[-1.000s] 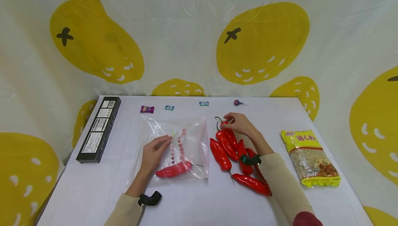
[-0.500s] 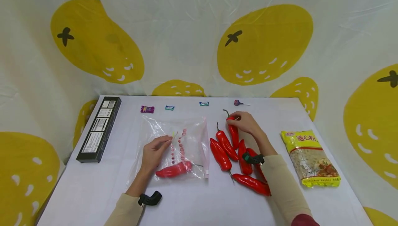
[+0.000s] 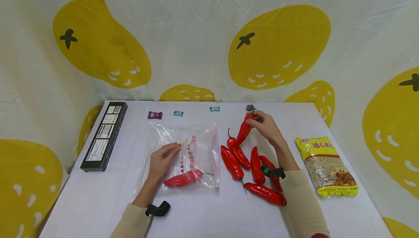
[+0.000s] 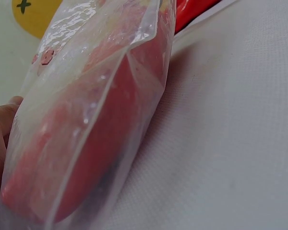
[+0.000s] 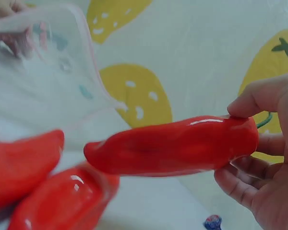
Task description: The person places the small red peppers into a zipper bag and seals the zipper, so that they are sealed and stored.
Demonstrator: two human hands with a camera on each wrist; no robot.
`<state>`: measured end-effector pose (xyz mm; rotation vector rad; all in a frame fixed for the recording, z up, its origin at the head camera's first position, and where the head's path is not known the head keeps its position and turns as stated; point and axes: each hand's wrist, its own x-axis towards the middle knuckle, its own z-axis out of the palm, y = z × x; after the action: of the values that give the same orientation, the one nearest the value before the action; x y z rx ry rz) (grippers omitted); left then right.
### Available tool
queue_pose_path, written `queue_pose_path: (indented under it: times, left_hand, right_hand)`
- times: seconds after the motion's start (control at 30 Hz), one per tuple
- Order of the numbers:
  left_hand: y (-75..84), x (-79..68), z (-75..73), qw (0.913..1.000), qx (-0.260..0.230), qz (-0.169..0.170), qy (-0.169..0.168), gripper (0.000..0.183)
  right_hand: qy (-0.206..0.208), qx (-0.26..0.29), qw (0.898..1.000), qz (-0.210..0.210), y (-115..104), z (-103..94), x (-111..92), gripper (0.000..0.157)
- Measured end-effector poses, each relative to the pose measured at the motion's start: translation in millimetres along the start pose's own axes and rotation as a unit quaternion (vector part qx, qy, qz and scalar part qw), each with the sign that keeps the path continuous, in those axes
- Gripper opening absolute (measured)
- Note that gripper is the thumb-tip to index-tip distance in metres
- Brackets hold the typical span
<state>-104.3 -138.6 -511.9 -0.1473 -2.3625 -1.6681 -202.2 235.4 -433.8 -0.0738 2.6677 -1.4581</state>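
My right hand pinches a red chili pepper near its green stem, with thumb and fingers on either side. In the right wrist view this pepper lies crosswise, its tip over other peppers. Several more red peppers lie on the table below. My left hand pinches the upper side of a clear zip bag with red print. Inside the bag lies a red pepper, seen blurred through the plastic in the left wrist view. The fingertips of the left hand are partly hidden there.
A long black box lies at the left. Small wrapped candies and a lollipop line the far edge of the white table. At the right lies a yellow pasta packet. A fruit-patterned curtain hangs behind.
My right hand has lifted a pepper off the pile and turned it, its stem now up near the lollipop and its tip pointing down left. The left hand and bag have stayed put.
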Motion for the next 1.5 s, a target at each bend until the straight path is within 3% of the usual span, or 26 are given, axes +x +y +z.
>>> queue_pose_path:
  times: [0.23, 0.33, 0.6, 0.7, 0.8, 0.97, 1.13, 1.27, 1.5]
  left_hand:
    - [0.2, 0.2, 0.9, 1.0, 0.001, 0.008, 0.002, 0.023]
    - [0.3, 0.4, 0.5, 0.9999, -0.001, 0.01, 0.002, 0.023]
    - [-0.5, 1.0, -0.8, 0.9999, -0.005, 0.011, -0.005, 0.023]
    - [-1.1, 1.2, -1.1, 0.9999, -0.012, 0.009, -0.008, 0.023]
    - [-1.5, 1.2, -1.1, 0.9998, -0.016, 0.01, -0.009, 0.023]
    - [-0.6, 1.3, -0.9, 0.9998, -0.013, 0.011, -0.008, 0.022]
    - [0.9, 1.3, -1.0, 0.9999, -0.013, 0.001, -0.01, 0.022]
    - [0.5, 1.1, -0.8, 0.9999, -0.012, -0.003, -0.011, 0.022]
    - [-0.8, 1.4, -0.8, 0.9997, -0.024, -0.001, -0.012, 0.022]
  right_hand:
    - [-0.057, 0.057, 0.996, -0.022, -8, 13.2, -16, 0.039]
    - [-0.088, 0.069, 0.994, -0.014, -11, 24.6, -22, 0.042]
    - [-0.149, 0.033, 0.988, 0.005, -14, 64.4, -36, 0.041]
    - [-0.16, 0.005, 0.987, -0.01, -15, 78.5, -41, 0.039]
    - [-0.164, -0.027, 0.985, -0.054, -14, 91.3, -45, 0.038]
    - [-0.167, -0.067, 0.973, -0.144, -14, 108.0, -50, 0.034]
    - [-0.182, -0.084, 0.961, -0.188, -15, 119.2, -54, 0.036]
    - [-0.201, -0.086, 0.956, -0.194, -19, 125.7, -57, 0.036]
    - [-0.233, -0.091, 0.955, -0.161, -21, 133.5, -60, 0.029]
